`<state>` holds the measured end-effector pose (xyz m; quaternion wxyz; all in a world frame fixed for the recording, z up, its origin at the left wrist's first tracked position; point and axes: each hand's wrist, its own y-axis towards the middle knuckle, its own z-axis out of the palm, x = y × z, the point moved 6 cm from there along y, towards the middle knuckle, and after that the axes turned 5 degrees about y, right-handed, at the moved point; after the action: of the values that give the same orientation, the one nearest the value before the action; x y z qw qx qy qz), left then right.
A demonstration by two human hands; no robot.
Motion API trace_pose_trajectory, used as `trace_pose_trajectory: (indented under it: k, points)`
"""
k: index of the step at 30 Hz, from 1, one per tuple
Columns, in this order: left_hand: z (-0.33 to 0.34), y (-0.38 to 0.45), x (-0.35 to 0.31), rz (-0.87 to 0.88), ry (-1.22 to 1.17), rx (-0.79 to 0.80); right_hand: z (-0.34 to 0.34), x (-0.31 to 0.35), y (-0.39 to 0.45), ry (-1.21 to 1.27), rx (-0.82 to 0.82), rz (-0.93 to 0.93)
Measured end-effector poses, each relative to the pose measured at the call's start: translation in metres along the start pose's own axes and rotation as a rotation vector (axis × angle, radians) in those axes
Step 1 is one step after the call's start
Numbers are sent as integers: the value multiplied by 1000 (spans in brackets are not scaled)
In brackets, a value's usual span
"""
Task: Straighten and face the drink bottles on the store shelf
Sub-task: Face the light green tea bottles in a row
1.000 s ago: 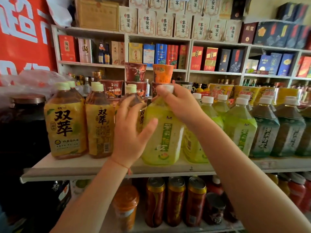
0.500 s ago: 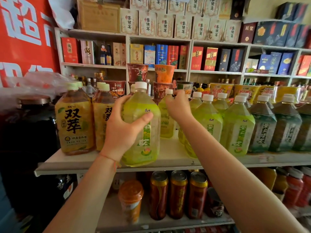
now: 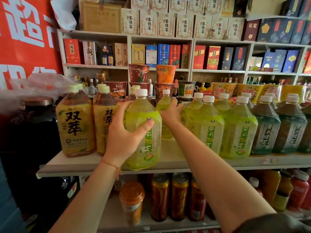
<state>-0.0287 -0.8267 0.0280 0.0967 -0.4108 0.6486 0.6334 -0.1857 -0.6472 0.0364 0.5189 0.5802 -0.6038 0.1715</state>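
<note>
At your twelve o'clock sit instant noodle cups [image 3: 165, 76]; a red banner [image 3: 25, 39] hangs at ten; boxed liquor [image 3: 185, 25] on top.

- The green bottle [image 3: 143, 132] is clear plastic with a glossy printed wrap and a matt white cap.
- The amber bottles [image 3: 75, 121] look alike, with pale caps.
- The cans [image 3: 159, 197] below are shiny metal.
- The shelf [image 3: 168, 167] is smooth, painted white.
- The boxes [image 3: 165, 25] above are printed cardboard.
</note>
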Motion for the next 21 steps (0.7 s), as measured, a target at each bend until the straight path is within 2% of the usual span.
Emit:
trace_pose_trajectory:
  k: [5, 11, 21]
  points:
    - [0, 0, -1, -2, -6, 21, 5, 3, 5, -22, -34, -30]
    - [0, 0, 4, -10, -8, 23, 0, 6, 8, -88, -106, 28]
    - [-1, -1, 1, 1, 10, 25, -5, 15, 5, -254, 87, 1]
